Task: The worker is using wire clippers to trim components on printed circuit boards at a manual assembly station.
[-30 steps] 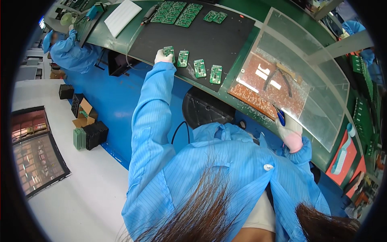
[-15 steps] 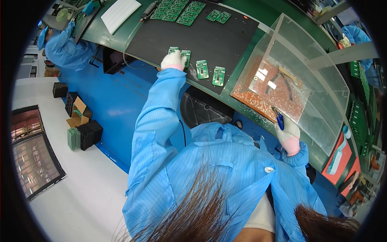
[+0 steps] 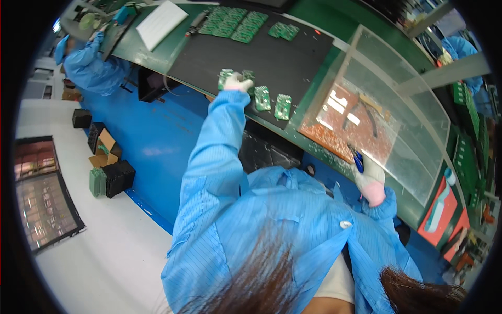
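Observation:
My left hand [image 3: 238, 82], in a white glove, is at the near edge of the black mat [image 3: 261, 58]. Its fingers close on a green circuit board [image 3: 248, 75], which is partly hidden and slightly blurred. Just left of the hand lies another circuit board [image 3: 225, 77]; to the right are a third board [image 3: 262, 98] and one more board [image 3: 283, 107]. My gloved right hand [image 3: 370, 175] is closed around blue-handled cutters [image 3: 358, 161], their tip by the front opening of the clear box [image 3: 418, 141].
Rows of circuit boards [image 3: 232, 23] and a smaller group [image 3: 283, 31] lie at the mat's far side. Scraps litter the box's orange floor [image 3: 327, 137], with pliers inside. A light-blue brush [image 3: 438, 206] lies at right. A co-worker [image 3: 94, 65] sits far left.
The view has shifted slightly. My left hand has moved a little right across the boards, uncovering the left one. My right hand still holds the cutters in about the same place.

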Action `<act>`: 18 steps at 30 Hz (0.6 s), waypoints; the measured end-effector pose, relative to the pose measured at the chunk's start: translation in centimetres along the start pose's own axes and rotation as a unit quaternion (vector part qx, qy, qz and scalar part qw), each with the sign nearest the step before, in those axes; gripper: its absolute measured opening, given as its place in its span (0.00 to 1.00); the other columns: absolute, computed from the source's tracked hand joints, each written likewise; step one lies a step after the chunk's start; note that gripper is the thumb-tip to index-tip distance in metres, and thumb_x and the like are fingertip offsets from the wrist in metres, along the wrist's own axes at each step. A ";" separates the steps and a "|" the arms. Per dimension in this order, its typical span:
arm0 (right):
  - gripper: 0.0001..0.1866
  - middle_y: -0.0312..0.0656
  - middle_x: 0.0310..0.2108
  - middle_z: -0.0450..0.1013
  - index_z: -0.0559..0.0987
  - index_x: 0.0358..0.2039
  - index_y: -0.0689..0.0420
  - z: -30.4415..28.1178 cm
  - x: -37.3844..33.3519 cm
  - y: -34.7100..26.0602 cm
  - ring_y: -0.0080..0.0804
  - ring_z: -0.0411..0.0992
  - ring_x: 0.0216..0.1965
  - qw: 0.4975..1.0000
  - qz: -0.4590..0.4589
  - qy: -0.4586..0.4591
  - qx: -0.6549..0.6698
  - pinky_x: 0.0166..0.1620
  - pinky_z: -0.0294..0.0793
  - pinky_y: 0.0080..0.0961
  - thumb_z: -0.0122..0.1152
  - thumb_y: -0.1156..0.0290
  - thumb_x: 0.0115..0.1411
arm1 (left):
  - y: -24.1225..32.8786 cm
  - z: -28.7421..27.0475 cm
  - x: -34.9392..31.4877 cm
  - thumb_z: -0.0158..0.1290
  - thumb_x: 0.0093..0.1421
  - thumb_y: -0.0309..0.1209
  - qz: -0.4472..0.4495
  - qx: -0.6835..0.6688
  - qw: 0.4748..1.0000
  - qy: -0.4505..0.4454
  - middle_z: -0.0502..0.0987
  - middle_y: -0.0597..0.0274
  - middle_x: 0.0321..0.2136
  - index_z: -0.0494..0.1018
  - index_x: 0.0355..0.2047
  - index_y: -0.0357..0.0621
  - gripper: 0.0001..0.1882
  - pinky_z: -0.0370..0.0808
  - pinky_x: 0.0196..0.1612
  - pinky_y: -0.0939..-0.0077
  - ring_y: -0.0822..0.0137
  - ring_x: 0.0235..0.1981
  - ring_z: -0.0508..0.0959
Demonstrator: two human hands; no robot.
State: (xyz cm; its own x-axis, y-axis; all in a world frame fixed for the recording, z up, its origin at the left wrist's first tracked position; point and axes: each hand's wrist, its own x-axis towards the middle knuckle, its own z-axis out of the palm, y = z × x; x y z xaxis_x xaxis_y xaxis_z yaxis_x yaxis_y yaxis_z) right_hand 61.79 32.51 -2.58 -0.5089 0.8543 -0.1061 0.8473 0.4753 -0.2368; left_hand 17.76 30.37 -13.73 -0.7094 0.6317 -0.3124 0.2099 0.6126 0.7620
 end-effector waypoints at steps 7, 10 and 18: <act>0.16 0.43 0.29 0.70 0.72 0.36 0.54 0.0 0.2 -0.3 0.42 0.69 0.31 0.994 -0.071 0.041 0.076 0.37 0.67 0.32 0.59 0.65 0.46 | 2.1 -1.3 -14.7 0.51 0.48 0.26 0.023 -0.506 0.807 -0.305 0.73 0.46 0.35 0.60 0.51 0.35 0.27 0.70 0.19 0.79 0.62 0.28 0.76; 0.17 0.44 0.29 0.71 0.71 0.37 0.55 -0.2 0.9 -1.0 0.43 0.69 0.31 0.993 -0.032 -0.041 0.104 0.37 0.67 0.32 0.59 0.64 0.46 | 2.1 0.0 -20.1 0.54 0.50 0.33 -0.058 -0.564 0.721 -0.398 0.68 0.40 0.44 0.51 0.57 0.39 0.36 0.70 0.20 0.79 0.60 0.35 0.75; 0.19 0.46 0.31 0.72 0.71 0.40 0.53 -1.5 1.1 -0.8 0.45 0.71 0.31 0.989 -0.032 -0.057 0.134 0.35 0.69 0.33 0.58 0.62 0.47 | 5.7 4.0 -23.8 0.55 0.50 0.33 -0.074 -0.605 0.645 -0.461 0.63 0.45 0.52 0.45 0.60 0.41 0.42 0.73 0.34 0.73 0.57 0.45 0.71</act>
State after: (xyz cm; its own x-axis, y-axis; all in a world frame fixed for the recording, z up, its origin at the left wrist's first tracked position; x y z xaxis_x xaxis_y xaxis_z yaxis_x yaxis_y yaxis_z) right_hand 60.79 33.40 -1.10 -0.5872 0.7876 -0.1870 0.7497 0.4420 -0.4924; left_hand 38.59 20.72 -4.23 0.1580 0.9644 -0.2121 -0.8889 0.2324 0.3948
